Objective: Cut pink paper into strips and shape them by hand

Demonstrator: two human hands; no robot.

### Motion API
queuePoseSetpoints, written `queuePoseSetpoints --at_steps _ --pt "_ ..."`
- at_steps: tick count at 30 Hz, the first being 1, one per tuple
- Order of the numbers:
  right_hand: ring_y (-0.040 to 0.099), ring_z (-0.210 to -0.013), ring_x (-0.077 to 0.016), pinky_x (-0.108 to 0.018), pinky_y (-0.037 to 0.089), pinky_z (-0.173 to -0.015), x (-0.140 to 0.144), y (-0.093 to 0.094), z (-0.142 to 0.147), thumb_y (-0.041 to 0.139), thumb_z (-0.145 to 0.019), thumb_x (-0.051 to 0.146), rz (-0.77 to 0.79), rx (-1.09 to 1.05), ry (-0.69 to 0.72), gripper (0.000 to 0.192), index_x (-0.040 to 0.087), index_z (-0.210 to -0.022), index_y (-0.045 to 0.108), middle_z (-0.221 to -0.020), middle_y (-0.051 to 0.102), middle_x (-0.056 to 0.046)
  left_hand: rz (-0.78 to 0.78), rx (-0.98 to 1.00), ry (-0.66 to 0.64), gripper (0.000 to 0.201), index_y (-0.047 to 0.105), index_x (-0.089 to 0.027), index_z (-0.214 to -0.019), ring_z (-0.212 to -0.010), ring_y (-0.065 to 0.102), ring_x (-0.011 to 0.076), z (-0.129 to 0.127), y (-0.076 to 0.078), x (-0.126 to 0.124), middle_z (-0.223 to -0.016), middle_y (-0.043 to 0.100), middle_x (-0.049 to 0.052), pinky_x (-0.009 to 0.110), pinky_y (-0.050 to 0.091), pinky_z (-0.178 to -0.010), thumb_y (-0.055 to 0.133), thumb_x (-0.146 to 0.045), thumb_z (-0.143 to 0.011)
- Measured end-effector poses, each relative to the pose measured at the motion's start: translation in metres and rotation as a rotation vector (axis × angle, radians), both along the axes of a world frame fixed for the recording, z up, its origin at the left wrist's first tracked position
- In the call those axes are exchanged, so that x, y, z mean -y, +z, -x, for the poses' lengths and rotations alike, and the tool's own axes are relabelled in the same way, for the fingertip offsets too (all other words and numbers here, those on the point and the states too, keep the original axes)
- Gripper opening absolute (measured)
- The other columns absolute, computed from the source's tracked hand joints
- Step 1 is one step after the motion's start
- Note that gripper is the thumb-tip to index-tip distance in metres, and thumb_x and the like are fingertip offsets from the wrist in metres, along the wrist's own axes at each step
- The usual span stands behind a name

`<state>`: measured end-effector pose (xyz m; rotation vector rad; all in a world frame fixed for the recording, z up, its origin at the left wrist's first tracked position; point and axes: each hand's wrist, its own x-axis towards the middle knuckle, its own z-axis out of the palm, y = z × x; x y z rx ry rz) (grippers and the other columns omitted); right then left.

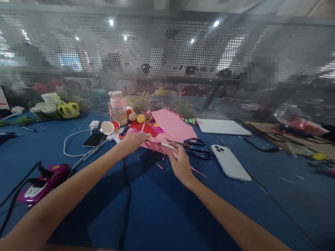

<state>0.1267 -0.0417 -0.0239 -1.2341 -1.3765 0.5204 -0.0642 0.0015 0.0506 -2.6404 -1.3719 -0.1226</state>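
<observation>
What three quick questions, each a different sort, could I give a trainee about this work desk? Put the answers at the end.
1. Which of these lies to the right of the scissors?
A) purple power strip
B) white phone
C) red-and-white paper cup

2. True or false: the bottle with the pink lid stands upright.

3. Fill in the colour: the large flat sheet just beyond the right hand is ____.

Key: 1. B. 2. True. 3. Pink.
</observation>
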Motion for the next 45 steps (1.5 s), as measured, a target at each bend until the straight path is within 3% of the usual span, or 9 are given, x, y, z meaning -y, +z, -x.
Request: queuePoseSetpoints --at_steps 3,7,10,13,17,21,26,39,45 --pt "0.058 -0.099 -0.0258 -0.048 0.039 -0.092 0.000 0.014 -0.001 0.057 -0.070 0.045 0.147 -0.456 0.174 0.033 0.018 -0.087 0.055 -0.103 0.064 -0.012 -0.254 0.139 -0.026 0.044 0.048 -0.025 -0.122 -0.111 0.054 0.0172 0.011 0.014 -0.001 -0.124 0.055 0.006 0.030 0.049 -0.085 0.039 -0.005 -0.084" --pt "0.062 -0.093 -0.0256 -0.045 0.045 -0.087 0.002 0.033 -0.008 0.052 -0.071 0.056 0.456 -0.892 0.715 0.041 0.019 -0.084 0.061 -0.096 0.068 -0.008 -0.618 0.193 -0.281 0.042 0.045 -0.028 -0.125 -0.118 0.048 0.0185 0.016 0.007 0.006 -0.126 0.053 0.004 0.033 0.044 -0.093 0.040 -0.012 -0.087" --pt "0.064 -0.088 -0.0192 -0.035 0.049 -0.081 0.003 0.037 -0.011 0.064 -0.069 0.034 0.480 -0.969 0.764 0.023 0.023 -0.089 0.061 -0.093 0.070 0.000 -0.625 0.145 -0.406 0.046 0.039 -0.038 -0.127 -0.116 0.049 0.0162 0.014 -0.010 0.008 -0.127 0.053 -0.002 0.032 0.039 -0.097 0.043 -0.016 -0.087" --pt "0.065 -0.086 -0.0150 -0.028 0.050 -0.079 0.002 0.034 -0.011 0.064 -0.065 0.010 0.476 -0.941 0.731 0.033 0.024 -0.094 0.059 -0.090 0.070 0.003 -0.467 0.224 -0.408 0.039 0.043 -0.035 -0.126 -0.122 0.042 0.0215 0.013 -0.025 0.003 -0.132 0.048 0.002 0.040 0.030 -0.103 0.043 -0.035 -0.087" --pt "0.065 -0.086 -0.0162 -0.032 0.052 -0.079 -0.003 0.028 -0.011 0.060 -0.065 0.004 0.497 -0.967 0.742 0.032 0.022 -0.092 0.059 -0.085 0.071 0.002 -0.069 0.666 -0.442 0.067 0.031 -0.023 -0.135 -0.126 0.034 0.0281 0.010 -0.038 -0.003 -0.138 0.036 0.014 0.046 0.029 -0.102 0.030 -0.062 -0.080" --pt "0.065 -0.089 -0.0191 -0.033 0.052 -0.080 -0.004 0.022 -0.010 0.062 -0.062 0.006 0.536 -0.928 0.807 0.025 0.018 -0.084 0.060 -0.083 0.071 -0.002 0.448 1.240 -0.265 0.060 0.028 -0.028 -0.134 -0.117 0.045 0.0231 -0.001 -0.046 0.005 -0.137 0.035 0.011 0.040 0.040 -0.095 0.034 -0.057 -0.082" --pt "0.063 -0.095 -0.0196 -0.034 0.050 -0.083 -0.002 0.018 -0.007 0.065 -0.058 0.005 0.571 -0.891 0.871 0.029 0.018 -0.084 0.059 -0.085 0.071 -0.003 0.818 1.298 -0.207 0.053 0.051 -0.024 -0.117 -0.108 0.053 0.0216 -0.012 -0.045 0.016 -0.129 0.046 0.008 0.034 0.046 -0.089 0.068 -0.029 -0.068" --pt "0.064 -0.090 -0.0186 -0.033 0.050 -0.082 -0.003 0.019 -0.008 0.064 -0.060 0.007 0.671 -0.872 0.840 0.027 0.017 -0.084 0.059 -0.085 0.071 -0.004 0.918 1.409 -0.097 0.044 0.060 -0.017 -0.102 -0.091 0.060 0.0155 -0.015 -0.040 0.017 -0.112 0.058 0.007 0.029 0.050 -0.081 0.073 -0.018 -0.060" --pt "0.065 -0.073 -0.0176 -0.035 0.053 -0.070 -0.002 0.015 -0.005 0.062 -0.065 0.020 0.627 -0.781 0.672 0.021 0.018 -0.085 0.056 -0.080 0.068 -0.003 0.717 1.565 0.064 0.038 0.061 -0.016 -0.096 -0.078 0.060 0.0122 -0.015 -0.041 0.012 -0.103 0.062 0.005 0.020 0.050 -0.063 0.073 -0.024 -0.061"
